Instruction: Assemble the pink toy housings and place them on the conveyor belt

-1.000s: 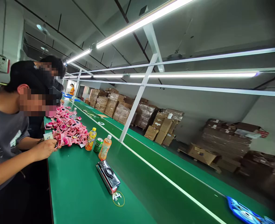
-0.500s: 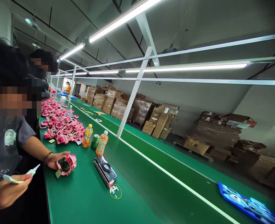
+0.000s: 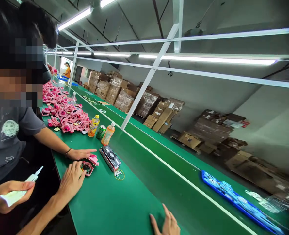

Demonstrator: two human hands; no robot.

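My left hand (image 3: 72, 179) reaches in from the lower left. Its fingers are closed on the near-left edge of an opened pink toy camera shell (image 3: 88, 168), whose dark inside shows a green circuit board. A co-worker's hand (image 3: 79, 154) with a bracelet lies flat just behind this shell, against its raised pink part. At the bottom edge, over the green table, my right hand (image 3: 167, 223) is open and holds nothing, partly cut off by the frame. The co-worker's other hand (image 3: 14, 192) grips a white tube with a pointed nozzle (image 3: 33, 177).
A silver-black camera-shaped case (image 3: 110, 158) lies beside small white parts (image 3: 118, 174). Behind it stand two orange drink bottles (image 3: 108, 134) and a green can (image 3: 101, 132). Pink shells (image 3: 68, 117) form a pile farther back. A blue tray (image 3: 232, 199) is on the right.
Both my hands have come into view, the left one onto the pink shell. The co-worker's braceleted hand has let the shell down on the table and flattened out. My view has shifted.
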